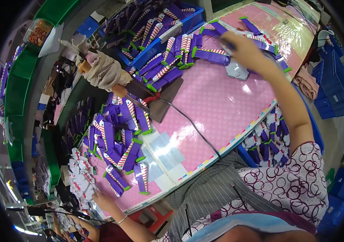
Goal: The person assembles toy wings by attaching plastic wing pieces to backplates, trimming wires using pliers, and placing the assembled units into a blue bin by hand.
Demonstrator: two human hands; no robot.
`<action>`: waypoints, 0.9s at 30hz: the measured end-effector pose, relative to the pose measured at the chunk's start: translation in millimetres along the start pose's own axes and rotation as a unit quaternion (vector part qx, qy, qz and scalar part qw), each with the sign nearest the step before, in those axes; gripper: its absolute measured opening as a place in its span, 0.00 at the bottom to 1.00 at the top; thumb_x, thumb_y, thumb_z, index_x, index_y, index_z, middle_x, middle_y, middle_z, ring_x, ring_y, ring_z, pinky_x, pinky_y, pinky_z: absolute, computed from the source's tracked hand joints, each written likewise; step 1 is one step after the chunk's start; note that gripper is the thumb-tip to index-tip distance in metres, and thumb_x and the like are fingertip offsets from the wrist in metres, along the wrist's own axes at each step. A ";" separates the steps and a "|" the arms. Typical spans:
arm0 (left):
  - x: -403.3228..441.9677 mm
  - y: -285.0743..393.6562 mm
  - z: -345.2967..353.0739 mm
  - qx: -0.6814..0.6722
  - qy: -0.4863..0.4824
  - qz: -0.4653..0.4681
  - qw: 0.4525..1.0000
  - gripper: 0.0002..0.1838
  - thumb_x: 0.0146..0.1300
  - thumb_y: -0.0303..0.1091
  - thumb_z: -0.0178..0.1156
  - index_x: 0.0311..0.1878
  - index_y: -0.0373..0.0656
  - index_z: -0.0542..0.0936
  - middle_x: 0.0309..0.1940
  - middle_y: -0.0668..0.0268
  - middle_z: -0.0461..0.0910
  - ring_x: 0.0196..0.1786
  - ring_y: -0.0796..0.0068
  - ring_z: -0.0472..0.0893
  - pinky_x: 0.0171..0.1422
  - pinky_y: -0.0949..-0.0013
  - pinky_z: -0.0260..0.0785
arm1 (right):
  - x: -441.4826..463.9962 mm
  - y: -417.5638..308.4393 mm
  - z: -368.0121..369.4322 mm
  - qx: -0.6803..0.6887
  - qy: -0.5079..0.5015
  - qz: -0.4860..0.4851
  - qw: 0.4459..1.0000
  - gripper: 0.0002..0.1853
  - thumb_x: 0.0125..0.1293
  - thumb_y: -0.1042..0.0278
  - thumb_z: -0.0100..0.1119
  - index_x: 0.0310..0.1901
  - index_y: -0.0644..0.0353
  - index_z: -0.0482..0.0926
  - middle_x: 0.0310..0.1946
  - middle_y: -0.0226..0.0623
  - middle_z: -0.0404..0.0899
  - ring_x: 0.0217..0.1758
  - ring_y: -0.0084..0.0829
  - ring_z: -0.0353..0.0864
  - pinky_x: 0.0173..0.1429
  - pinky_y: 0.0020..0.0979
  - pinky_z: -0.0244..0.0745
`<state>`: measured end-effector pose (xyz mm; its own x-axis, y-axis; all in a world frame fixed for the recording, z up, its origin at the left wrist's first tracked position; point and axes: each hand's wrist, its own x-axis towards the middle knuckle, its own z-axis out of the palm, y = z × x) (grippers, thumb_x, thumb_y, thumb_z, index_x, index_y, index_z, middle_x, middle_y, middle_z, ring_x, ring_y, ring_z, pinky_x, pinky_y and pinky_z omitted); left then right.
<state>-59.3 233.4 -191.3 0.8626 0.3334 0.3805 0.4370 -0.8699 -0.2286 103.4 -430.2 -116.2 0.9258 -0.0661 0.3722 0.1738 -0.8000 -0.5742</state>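
My left hand is at the near left edge of the table, its fingers extended against a heap of white plastic parts. My right hand is over the far right side, blurred, its fingers curled round a dark purple piece. Just below that hand lies a white-grey plastic part. Purple plastic pieces with red-and-white striped strips and green ends lie around it, one right beside my fingers. A larger pile of the same pieces covers the left of the table.
Pink padded sheeting covers the table. A cloth-wrapped tool on a stand juts in, its black cable crossing the surface. Behind is a full blue crate; another bin of parts sits by my right arm. Another person's arm shows lower left.
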 end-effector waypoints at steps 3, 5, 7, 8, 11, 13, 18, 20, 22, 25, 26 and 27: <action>-4.7 -2.6 -27.4 -0.015 0.053 0.006 0.998 0.15 0.59 0.26 0.52 0.50 0.37 0.76 0.40 0.52 0.72 0.43 0.51 0.75 0.44 0.55 0.68 | 14.2 -20.5 71.7 -0.004 -0.032 -0.207 0.978 0.20 0.45 0.80 0.58 0.44 0.60 0.74 0.41 0.44 0.73 0.51 0.47 0.69 0.56 0.41 0.65; -10.2 -0.1 -51.5 -0.055 0.128 0.023 0.990 0.15 0.59 0.25 0.53 0.50 0.37 0.75 0.43 0.51 0.72 0.44 0.51 0.74 0.46 0.57 0.68 | 24.4 -39.9 108.2 0.048 -0.017 -0.208 0.977 0.21 0.42 0.80 0.58 0.44 0.62 0.74 0.41 0.45 0.74 0.50 0.47 0.69 0.54 0.43 0.66; -25.3 24.3 -87.0 -0.156 0.197 0.068 0.966 0.16 0.59 0.25 0.54 0.51 0.36 0.75 0.45 0.51 0.72 0.46 0.51 0.74 0.48 0.59 0.68 | 36.7 -47.1 140.1 0.059 -0.014 -0.194 0.979 0.23 0.38 0.78 0.58 0.43 0.60 0.75 0.40 0.43 0.74 0.48 0.47 0.69 0.54 0.42 0.67; -36.9 37.3 -96.0 -0.221 0.225 0.101 0.944 0.17 0.58 0.23 0.54 0.52 0.36 0.75 0.45 0.51 0.72 0.47 0.51 0.74 0.49 0.59 0.68 | 42.8 -46.8 154.8 0.057 0.023 -0.231 0.971 0.22 0.38 0.77 0.59 0.42 0.59 0.75 0.39 0.42 0.74 0.48 0.46 0.69 0.53 0.41 0.67; -123.6 1.1 2.3 -0.354 0.193 0.078 0.912 0.16 0.56 0.20 0.54 0.50 0.35 0.75 0.41 0.52 0.73 0.45 0.52 0.74 0.47 0.59 0.68 | 46.3 -51.8 159.9 0.006 -0.022 -0.239 0.971 0.19 0.42 0.72 0.59 0.41 0.57 0.78 0.40 0.35 0.76 0.48 0.42 0.69 0.50 0.38 0.69; -151.5 38.2 58.3 -0.473 0.135 0.039 0.870 0.16 0.54 0.17 0.54 0.48 0.35 0.76 0.38 0.54 0.74 0.42 0.54 0.74 0.44 0.59 0.68 | 45.6 -44.4 170.8 0.020 -0.013 -0.241 0.970 0.20 0.43 0.72 0.59 0.43 0.57 0.76 0.40 0.36 0.75 0.46 0.42 0.70 0.49 0.38 0.68; -115.5 245.7 -107.0 -0.512 0.104 0.368 0.769 0.17 0.51 0.16 0.55 0.45 0.39 0.78 0.39 0.58 0.76 0.43 0.59 0.75 0.45 0.60 0.66 | 34.5 -26.4 164.8 0.084 0.093 -0.228 0.966 0.22 0.41 0.78 0.59 0.44 0.58 0.74 0.41 0.40 0.74 0.45 0.44 0.72 0.49 0.39 0.69; -109.7 255.2 -113.5 -0.459 0.023 0.437 0.773 0.18 0.42 0.16 0.59 0.39 0.41 0.79 0.40 0.62 0.76 0.45 0.60 0.74 0.57 0.60 0.61 | 40.2 -20.9 146.0 0.107 0.077 -0.168 0.977 0.21 0.41 0.79 0.57 0.43 0.59 0.75 0.39 0.43 0.76 0.45 0.47 0.75 0.48 0.40 0.71; -108.5 260.2 -115.4 -0.442 -0.020 0.433 0.785 0.14 0.39 0.18 0.59 0.33 0.44 0.78 0.39 0.64 0.75 0.44 0.60 0.74 0.58 0.53 0.59 | 47.0 -13.1 132.8 0.104 0.048 -0.040 0.993 0.20 0.45 0.79 0.54 0.44 0.58 0.76 0.40 0.45 0.78 0.46 0.47 0.77 0.48 0.39 0.73; -103.4 254.5 -103.7 -0.490 -0.067 0.412 0.765 0.11 0.40 0.17 0.58 0.28 0.45 0.76 0.38 0.64 0.75 0.46 0.61 0.75 0.62 0.45 0.56 | 54.5 1.8 116.4 0.185 0.115 -0.010 0.976 0.11 0.58 0.70 0.53 0.43 0.57 0.76 0.40 0.49 0.78 0.44 0.50 0.77 0.47 0.41 0.72; -102.4 254.4 -103.9 -0.490 -0.065 0.401 0.772 0.11 0.40 0.17 0.58 0.28 0.45 0.76 0.38 0.64 0.75 0.46 0.61 0.75 0.62 0.45 0.56 | 56.5 4.1 107.5 0.167 0.120 0.026 0.978 0.08 0.59 0.69 0.54 0.40 0.60 0.75 0.35 0.48 0.79 0.40 0.50 0.78 0.44 0.40 0.72; -101.2 254.2 -105.0 -0.501 -0.063 0.402 0.764 0.11 0.40 0.16 0.57 0.28 0.45 0.76 0.38 0.64 0.75 0.47 0.61 0.76 0.64 0.43 0.55 | 60.3 12.2 104.3 0.223 0.127 0.030 0.966 0.08 0.60 0.69 0.54 0.40 0.60 0.75 0.32 0.46 0.80 0.38 0.49 0.79 0.42 0.39 0.73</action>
<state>-62.3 -59.7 -193.9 0.7947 -0.4780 0.3742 -0.6070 -0.6323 0.4814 196.4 -381.7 -176.8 0.8360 -0.2944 0.4630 0.3022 -0.4573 -0.8364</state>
